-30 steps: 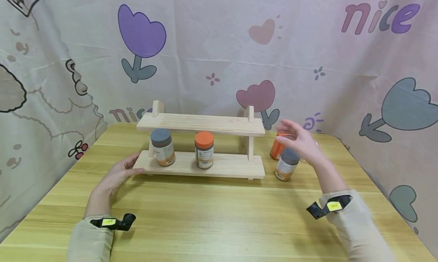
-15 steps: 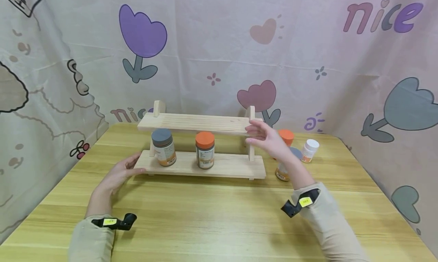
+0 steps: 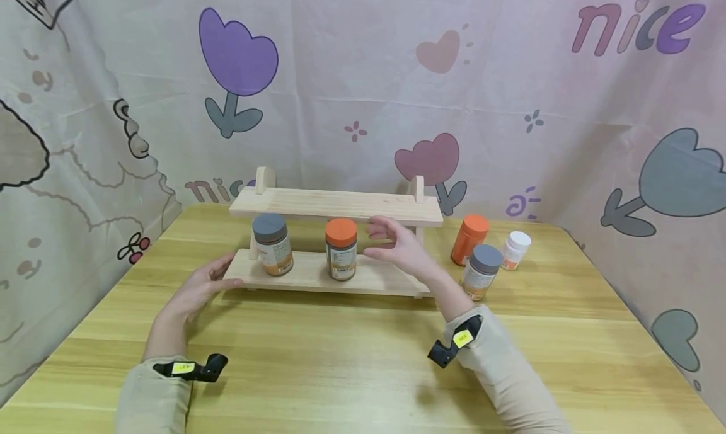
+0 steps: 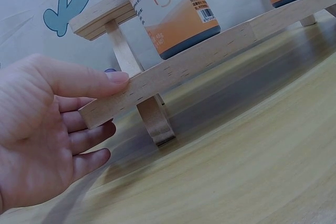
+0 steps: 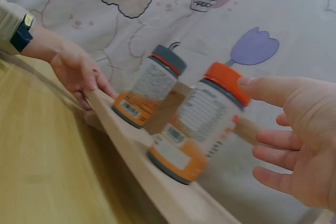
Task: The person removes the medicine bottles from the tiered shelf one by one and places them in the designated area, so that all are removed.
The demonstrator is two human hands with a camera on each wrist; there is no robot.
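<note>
A two-tier wooden shelf (image 3: 334, 205) stands mid-table. On its lower board stand a grey-lidded jar (image 3: 272, 252) and an orange-lidded jar (image 3: 341, 248). My right hand (image 3: 377, 242) is open just right of the orange-lidded jar (image 5: 194, 124), thumb close to its lid, fingers spread and not touching it. My left hand (image 3: 221, 276) rests at the left end of the lower board (image 4: 210, 51), thumb lying on its top edge and straight fingers beside it. In the right wrist view my right hand (image 5: 254, 129) holds nothing, and the grey-lidded jar (image 5: 149, 87) stands beyond.
Right of the shelf on the wooden table (image 3: 351, 358) stand an orange bottle (image 3: 468, 239), another grey-lidded jar (image 3: 479, 271) and a small white bottle (image 3: 515, 250). A printed cloth backdrop (image 3: 363, 75) closes the back and both sides.
My right hand has swept left, from above the loose jars to the shelf's lower tier beside the orange-lidded jar. The left hand has stayed put.
</note>
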